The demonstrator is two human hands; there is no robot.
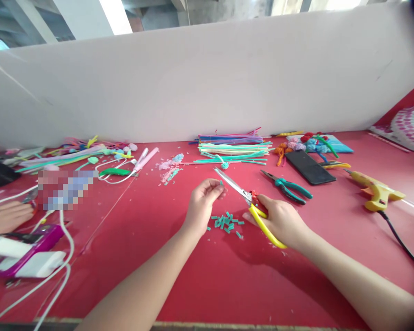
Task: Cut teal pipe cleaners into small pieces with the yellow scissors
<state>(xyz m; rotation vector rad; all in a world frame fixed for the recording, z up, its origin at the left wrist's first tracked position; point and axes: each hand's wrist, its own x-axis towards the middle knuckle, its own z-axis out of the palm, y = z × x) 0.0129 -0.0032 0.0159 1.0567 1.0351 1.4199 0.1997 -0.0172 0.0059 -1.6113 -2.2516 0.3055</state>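
My left hand (pixel 205 202) is closed in a pinch on a small green piece (pixel 221 183), most of which the fingers hide. My right hand (pixel 279 219) grips the scissors (pixel 268 228), which have yellow handles. Their blades (pixel 233 185) point up and left, with the tip close to my left fingertips. Below and between my hands, several short green pieces (pixel 227 222) lie in a loose pile on the red table (pixel 207 280).
Bundled stems (pixel 232 149) lie by the wall. Rightward are pliers (pixel 290 187), a black phone (pixel 309 167) and a yellow glue gun (pixel 377 188). At the left are a purple power strip (pixel 43 248), white cables (pixel 69 243) and another person's hand (pixel 8 216).
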